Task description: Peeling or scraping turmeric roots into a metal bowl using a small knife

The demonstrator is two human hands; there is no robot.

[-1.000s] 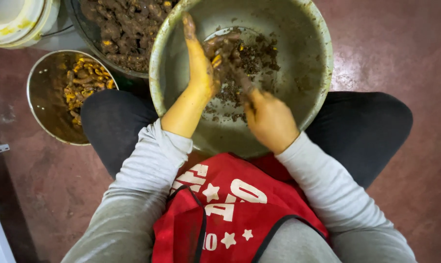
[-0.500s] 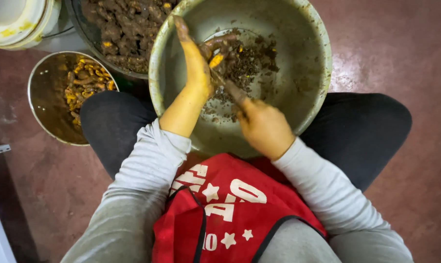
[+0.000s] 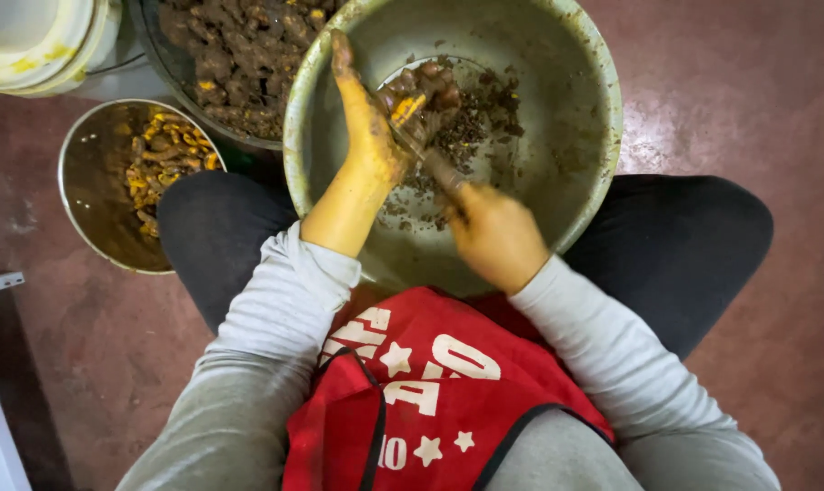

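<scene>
Reddish-brown floor (image 3: 748, 82). A large, dull metal basin (image 3: 594, 109) rests on the lap. Inside it, the left hand (image 3: 368, 136) pinches a small, knobbly orange root (image 3: 408, 107): light, firm, probably slippery; hold by its ends. The right hand (image 3: 494, 235), nearer the basin's rim, is closed on a brown-handled knife (image 3: 437, 165).

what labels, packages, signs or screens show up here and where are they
No packages, signs or screens in view; one printed thing only.
Red apron: on the person's lap at bottom centre, below the big metal bowl; red cloth with dark edging, white block lettering and small white stars.
White bucket: top left corner, round, white with yellow smears, no label visible.
</scene>
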